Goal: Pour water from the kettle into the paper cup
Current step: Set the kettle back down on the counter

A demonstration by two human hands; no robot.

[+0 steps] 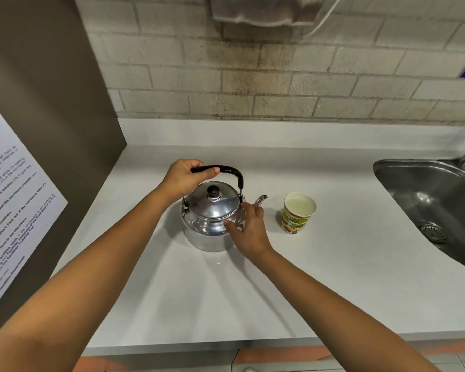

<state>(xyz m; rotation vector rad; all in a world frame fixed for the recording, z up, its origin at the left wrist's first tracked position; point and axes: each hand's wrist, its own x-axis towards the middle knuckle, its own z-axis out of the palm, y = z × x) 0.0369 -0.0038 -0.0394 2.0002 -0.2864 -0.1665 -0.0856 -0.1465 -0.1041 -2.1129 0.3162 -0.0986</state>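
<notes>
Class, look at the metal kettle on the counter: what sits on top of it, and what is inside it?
On the kettle sits a metal lid with a dark knob. The left hand grips the black handle arching above. The closed lid hides the inside, so any water is unseen.

sink (424,200) cut off rt, notice (14,200) text blurred

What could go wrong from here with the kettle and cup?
1. The right hand rests bare on the metal kettle body; if the water is hot, that could burn.
2. The paper cup already looks filled close to its rim, so more water may overflow onto the counter.
3. The left hand grips the handle at its far-left end, away from the spout; tipping could be hard to control, and the light cup stands unheld.
</notes>
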